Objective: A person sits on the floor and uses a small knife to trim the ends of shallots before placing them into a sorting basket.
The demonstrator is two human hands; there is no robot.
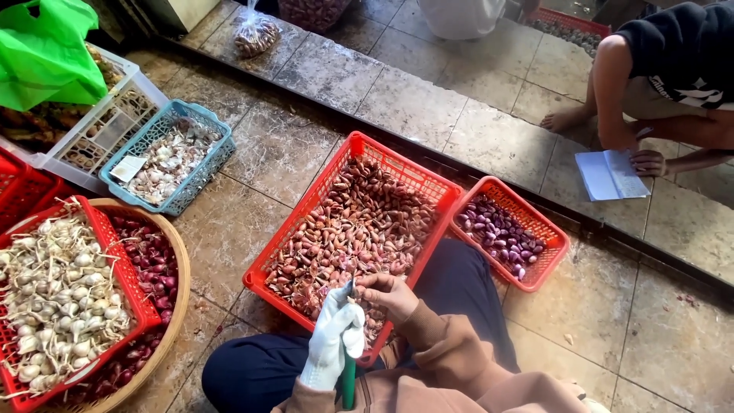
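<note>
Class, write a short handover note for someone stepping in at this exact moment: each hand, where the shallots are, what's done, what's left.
Left hand, in a white glove, grips a green-handled knife.
Right hand, bare, pinches one shallot at the blade tip; the shallot itself is mostly hidden.
Large red basket in front holds unpeeled shallots, still heaped.
Small red basket at right holds peeled purple shallots, a shallow layer.
Done: a small batch peeled. Left: most of the large basket.
</note>
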